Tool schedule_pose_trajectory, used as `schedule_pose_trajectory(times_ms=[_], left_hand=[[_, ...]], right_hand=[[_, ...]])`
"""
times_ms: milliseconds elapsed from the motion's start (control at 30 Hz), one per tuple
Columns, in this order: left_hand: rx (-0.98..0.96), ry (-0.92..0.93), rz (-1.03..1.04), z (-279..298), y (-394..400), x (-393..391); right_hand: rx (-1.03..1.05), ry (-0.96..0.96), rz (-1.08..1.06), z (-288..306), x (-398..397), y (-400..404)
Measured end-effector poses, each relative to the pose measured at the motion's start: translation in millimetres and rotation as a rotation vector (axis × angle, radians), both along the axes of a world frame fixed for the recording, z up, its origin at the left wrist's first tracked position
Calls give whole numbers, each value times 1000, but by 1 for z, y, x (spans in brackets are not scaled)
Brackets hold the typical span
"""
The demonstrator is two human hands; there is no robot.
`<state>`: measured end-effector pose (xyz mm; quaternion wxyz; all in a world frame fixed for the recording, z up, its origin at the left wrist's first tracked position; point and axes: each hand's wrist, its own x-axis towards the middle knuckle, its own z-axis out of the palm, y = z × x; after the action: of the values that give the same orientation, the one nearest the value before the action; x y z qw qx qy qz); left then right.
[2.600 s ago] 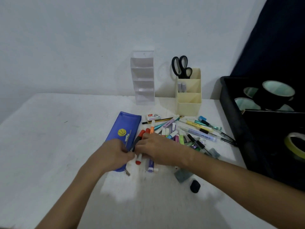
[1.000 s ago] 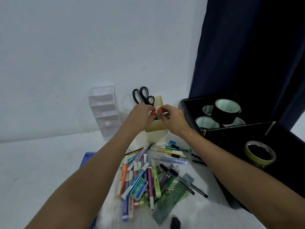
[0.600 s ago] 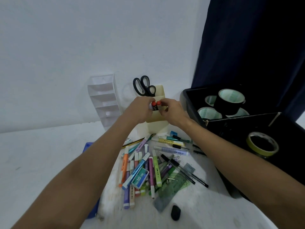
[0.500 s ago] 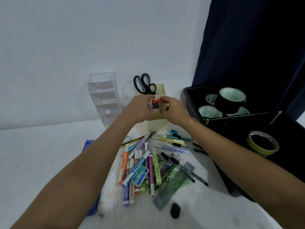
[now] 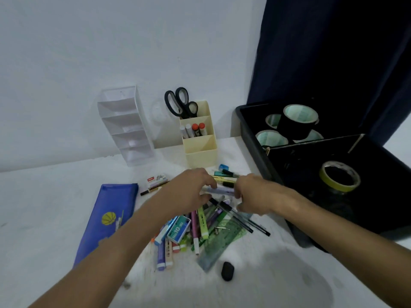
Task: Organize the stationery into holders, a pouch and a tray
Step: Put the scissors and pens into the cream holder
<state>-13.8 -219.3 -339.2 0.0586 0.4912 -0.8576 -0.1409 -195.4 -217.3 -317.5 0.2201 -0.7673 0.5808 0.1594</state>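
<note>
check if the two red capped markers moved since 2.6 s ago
Yes. The two red capped markers went from the pile by the blue pouch up into the cream holder, middle compartment, standing upright in front of the scissors.

**Surroundings: fixtures and backdrop**

White table (image 5: pixel 44 210), surface scuffed with grey marks, a soft shadow across its near right part. Plain white wall (image 5: pixel 111 45) directly behind it. Dark navy curtain (image 5: pixel 333 45) hanging at right, against the wall.

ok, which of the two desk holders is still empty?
The clear white holder on the left: its tiers show nothing inside. The cream holder beside it has scissors and red-capped markers.
</note>
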Motion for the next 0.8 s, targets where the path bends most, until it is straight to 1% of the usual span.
schedule_pose_trajectory(times_ms=[100, 200, 300, 500, 600, 700, 800], left_hand=[[54, -46, -118, -7, 2, -16], [57, -108, -256, -15, 3, -29], [-6, -169, -288, -18, 3, -34], [-163, -361, -303, -21, 17, -43], [-224, -425, -289, -21, 20, -42], [-248, -481, -249, -6, 15, -34], [-298, -445, -134, 14, 3, -14]], right_hand=[[27, 116, 84, -11, -7, 13], [28, 157, 149, -16, -13, 18], [40, 231, 187, -16, -12, 22], [63, 254, 120, -20, -10, 20], [66, 195, 78, -15, -12, 16], [8, 14, 15, -3, -15, 11], [-129, -199, -76, 10, -19, 0]])
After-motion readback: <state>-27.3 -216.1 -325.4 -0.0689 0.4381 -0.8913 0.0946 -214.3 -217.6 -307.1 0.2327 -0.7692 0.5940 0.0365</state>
